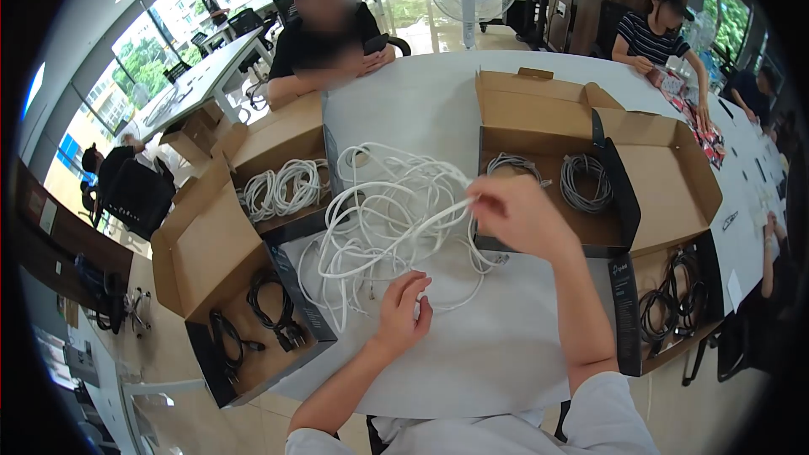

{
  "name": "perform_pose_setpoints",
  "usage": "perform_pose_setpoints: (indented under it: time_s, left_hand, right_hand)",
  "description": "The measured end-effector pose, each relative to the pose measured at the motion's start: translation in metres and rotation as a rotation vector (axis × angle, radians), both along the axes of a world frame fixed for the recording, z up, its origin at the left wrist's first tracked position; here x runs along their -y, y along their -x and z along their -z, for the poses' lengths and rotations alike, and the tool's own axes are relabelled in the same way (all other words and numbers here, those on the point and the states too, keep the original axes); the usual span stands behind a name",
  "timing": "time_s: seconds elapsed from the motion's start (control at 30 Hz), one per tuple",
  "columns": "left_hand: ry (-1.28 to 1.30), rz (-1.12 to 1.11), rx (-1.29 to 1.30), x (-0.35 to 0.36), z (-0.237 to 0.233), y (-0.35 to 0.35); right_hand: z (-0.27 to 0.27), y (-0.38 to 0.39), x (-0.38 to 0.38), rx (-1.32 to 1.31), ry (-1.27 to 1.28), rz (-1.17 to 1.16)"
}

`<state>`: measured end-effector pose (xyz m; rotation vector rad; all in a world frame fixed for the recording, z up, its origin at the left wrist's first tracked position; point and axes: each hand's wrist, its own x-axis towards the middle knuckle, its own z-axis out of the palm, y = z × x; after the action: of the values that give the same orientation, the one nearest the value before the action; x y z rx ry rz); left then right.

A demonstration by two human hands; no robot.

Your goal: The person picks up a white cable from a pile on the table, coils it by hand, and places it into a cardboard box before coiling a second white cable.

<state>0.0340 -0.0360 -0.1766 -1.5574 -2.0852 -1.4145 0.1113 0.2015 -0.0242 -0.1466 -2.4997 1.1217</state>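
White counter bears tangled white cables at its centre, open cardboard boxes at two, four, eight and ten o'clock. Your right hand pinches the cables at three o'clock. Your left hand, loosely curled, lies at six; whether it grips cannot be told.

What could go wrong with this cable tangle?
Tugging with the right hand may cinch the white cable tangle tighter. Its loops lie right beside the far left box, so they could snag its wall or get mixed with the white coils inside.
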Motion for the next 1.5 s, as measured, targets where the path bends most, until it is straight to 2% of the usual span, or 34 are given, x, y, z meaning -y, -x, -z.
perform_pose_setpoints:
  time_s: [0.13, 0.2, 0.27, 0.37, 0.47, 0.5, 0.6, 0.63, 0.73, 0.83, 0.9, 0.97, 1.03, 1.13, 1.17, 1.23, 1.27, 1.33, 1.37, 1.5]
  left_hand:
    - [0.078, 0.000, -0.067, -0.002, -0.013, 0.002]
    - [0.163, 0.026, -0.024, -0.001, -0.009, 0.003]
    - [0.233, 0.050, -0.013, -0.002, -0.007, 0.006]
    - [0.300, 0.064, -0.027, -0.002, -0.008, 0.007]
    - [0.333, 0.058, -0.032, -0.002, -0.014, 0.005]
    - [0.350, 0.045, -0.024, -0.003, -0.014, 0.004]
    - [0.323, 0.043, 0.106, 0.003, -0.003, 0.006]
    - [0.294, 0.044, 0.166, 0.004, -0.001, 0.008]
    - [0.099, 0.126, 0.102, 0.012, -0.006, 0.005]
    - [-0.103, 0.139, -0.182, 0.013, -0.034, -0.012]
    - [-0.271, 0.119, -0.090, 0.002, -0.055, -0.035]
    - [-0.216, 0.164, -0.016, -0.005, -0.077, -0.047]
    - [0.053, 0.276, 0.044, -0.008, -0.094, -0.052]
    - [0.024, 0.590, 0.252, -0.015, -0.093, -0.052]
    - [0.158, 0.624, 0.622, -0.006, -0.097, -0.058]
    - [0.068, 0.732, 0.538, -0.015, -0.111, -0.063]
    - [0.034, 0.781, 0.506, -0.017, -0.118, -0.069]
    - [0.234, 0.793, 0.458, -0.025, -0.127, -0.085]
    - [0.329, 0.797, 0.442, -0.027, -0.130, -0.095]
    - [0.334, 0.815, 0.233, -0.036, -0.140, -0.117]
  right_hand:
    - [-0.031, -0.025, -0.002, -0.430, 0.071, 0.218]
    - [-0.036, -0.037, -0.002, -0.817, 0.131, 0.170]
    - [-0.045, -0.058, -0.013, -1.093, -0.021, 0.105]
    - [-0.059, -0.083, 0.000, -1.371, 0.007, 0.346]
    - [-0.065, -0.101, 0.004, -1.211, -0.271, 0.295]
    - [-0.062, -0.095, 0.009, -1.272, -0.246, 0.385]
    - [-0.062, -0.093, 0.017, -1.045, -0.181, 0.207]
    - [-0.063, -0.093, 0.015, -0.919, -0.238, 0.121]
    - [-0.079, -0.089, 0.031, -0.485, -0.417, -0.051]
    - [-0.062, -0.081, 0.036, -0.210, -0.418, -0.255]
    - [-0.058, -0.078, 0.041, -0.102, -0.396, -0.285]
    - [-0.057, -0.075, 0.047, -0.065, -0.378, -0.269]
    - [-0.060, -0.072, 0.051, -0.098, -0.368, -0.206]
    - [-0.069, -0.073, 0.050, -0.216, -0.262, -0.209]
    - [-0.069, -0.073, 0.049, -0.278, -0.122, -0.241]
    - [-0.065, -0.073, 0.052, -0.413, 0.163, -0.311]
    - [-0.063, -0.072, 0.056, -0.461, 0.430, -0.332]
    - [-0.061, -0.071, 0.063, -0.518, 0.973, -0.375]
    - [-0.063, -0.070, 0.062, -0.531, 1.008, -0.257]
    - [-0.065, -0.069, 0.046, -0.572, 1.165, -0.037]
